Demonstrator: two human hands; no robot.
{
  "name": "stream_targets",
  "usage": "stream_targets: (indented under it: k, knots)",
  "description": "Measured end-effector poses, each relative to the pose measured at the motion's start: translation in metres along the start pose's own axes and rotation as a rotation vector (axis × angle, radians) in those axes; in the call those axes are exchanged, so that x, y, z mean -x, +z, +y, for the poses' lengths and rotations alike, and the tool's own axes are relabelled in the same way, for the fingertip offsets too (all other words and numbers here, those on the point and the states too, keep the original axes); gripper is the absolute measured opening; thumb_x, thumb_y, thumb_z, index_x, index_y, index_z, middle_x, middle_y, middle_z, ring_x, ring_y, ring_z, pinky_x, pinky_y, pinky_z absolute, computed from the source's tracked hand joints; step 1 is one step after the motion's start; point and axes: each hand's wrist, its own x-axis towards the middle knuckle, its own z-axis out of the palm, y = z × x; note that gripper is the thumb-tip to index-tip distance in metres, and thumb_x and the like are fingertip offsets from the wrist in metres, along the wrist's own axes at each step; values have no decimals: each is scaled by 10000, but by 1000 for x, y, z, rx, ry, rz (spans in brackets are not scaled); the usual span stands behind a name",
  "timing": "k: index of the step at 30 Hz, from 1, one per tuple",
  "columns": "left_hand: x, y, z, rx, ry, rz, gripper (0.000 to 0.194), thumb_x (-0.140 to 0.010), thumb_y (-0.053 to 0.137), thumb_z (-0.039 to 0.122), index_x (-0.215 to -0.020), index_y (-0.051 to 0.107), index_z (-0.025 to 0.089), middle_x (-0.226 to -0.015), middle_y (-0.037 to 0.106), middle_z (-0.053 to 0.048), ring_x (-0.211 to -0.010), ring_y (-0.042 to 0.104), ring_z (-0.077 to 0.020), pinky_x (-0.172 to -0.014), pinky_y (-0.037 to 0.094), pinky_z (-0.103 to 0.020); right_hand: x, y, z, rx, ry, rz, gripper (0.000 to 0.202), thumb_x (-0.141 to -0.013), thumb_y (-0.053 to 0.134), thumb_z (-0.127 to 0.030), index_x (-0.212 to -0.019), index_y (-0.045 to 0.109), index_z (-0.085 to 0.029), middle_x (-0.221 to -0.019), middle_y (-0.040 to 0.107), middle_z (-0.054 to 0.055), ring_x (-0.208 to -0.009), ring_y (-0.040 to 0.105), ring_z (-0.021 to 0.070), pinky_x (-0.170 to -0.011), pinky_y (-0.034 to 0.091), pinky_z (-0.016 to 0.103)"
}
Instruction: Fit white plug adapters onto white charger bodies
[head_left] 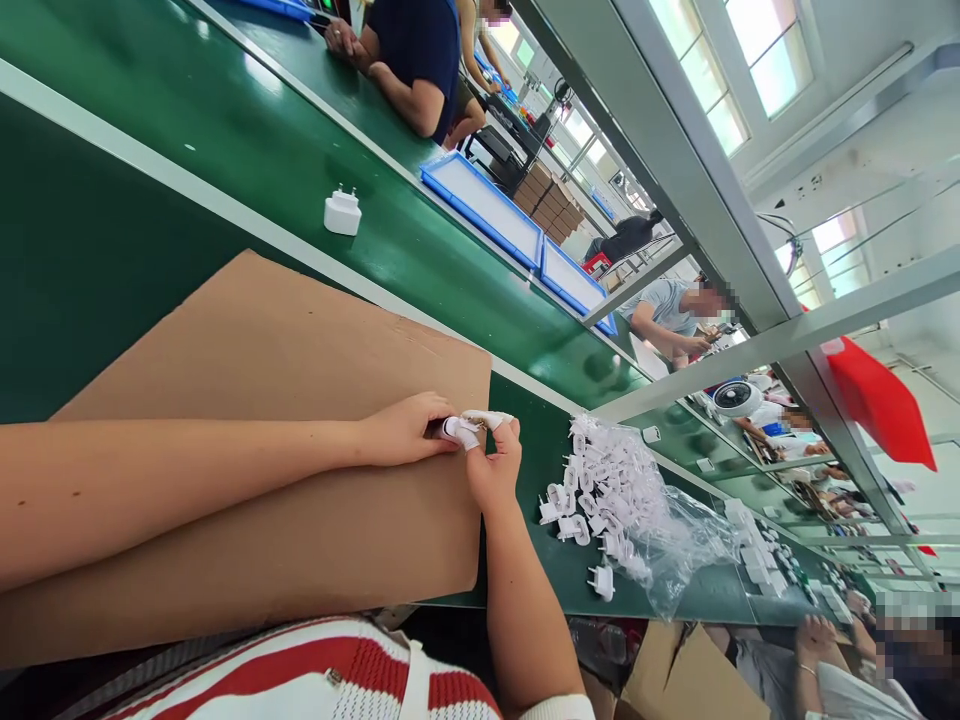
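Currently, both bare hands meet above the flat cardboard sheet (337, 530), near its right edge, with a small white piece (451, 428) between them. The left hand (411, 430) has its thumb and fingers closed around that piece, which shows only in part. The right hand (496, 468), with white covers on the thumb and forefinger, brings those two tips close to it, narrowly spaced; whether they pinch part of it I cannot tell. To the right of the sheet, a heap of white plug parts (611, 490) lies on the dark green table (529, 410), spread against and partly under a crumpled clear plastic bag (694, 540). Several parts sit outside the bag on the side toward the hands, and one loose plug (602, 582) lies near the table's edge, apart from the heap; how many are inside the bag is hard to tell. Past the bag, more white pieces (757, 555) stand close together on the table. Below the table's edge is an open cardboard box (679, 675), its flaps raised and its contents hidden. Across the table runs a shiny green belt (247, 120) carrying a white adapter (343, 214) with its two pins up. Beyond it lie two shallow blue-rimmed trays (484, 205) end to end, with pale bottoms. A co-worker in a dark blue shirt (420, 60) sits behind them, and brown cartons (547, 203) are stacked farther back.
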Motion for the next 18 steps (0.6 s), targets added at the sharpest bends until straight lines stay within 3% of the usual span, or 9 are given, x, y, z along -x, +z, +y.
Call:
stream_targets:
  k: [8,14,18]
  knots:
    - [-1,0,0,4,-4,10,387,-907,620,564,-803,662,194,-841,684,-65,-864,614,-245,-785,479,-343,-2,-2,4,128,-106,-41,231,-891,650,-211,-1075,787,-242,-1046,776,75,-1064,617,265,-969,549,416]
    - [-1,1,2,-14,-31,-3,402,-886,612,580,-779,654,194,-802,665,-61,-825,612,-244,-756,468,-347,-12,-7,6,375,-56,-130,153,-740,688,-91,-767,680,-242,-788,658,31,-912,584,258,-852,516,389]
    - [-1,2,4,-23,-48,10,402,-883,604,586,-822,685,197,-845,711,-66,-869,646,-256,-776,486,-345,-12,-4,3,270,34,-99,225,-735,718,-100,-894,775,-248,-860,705,18,-916,635,232,-863,547,356]
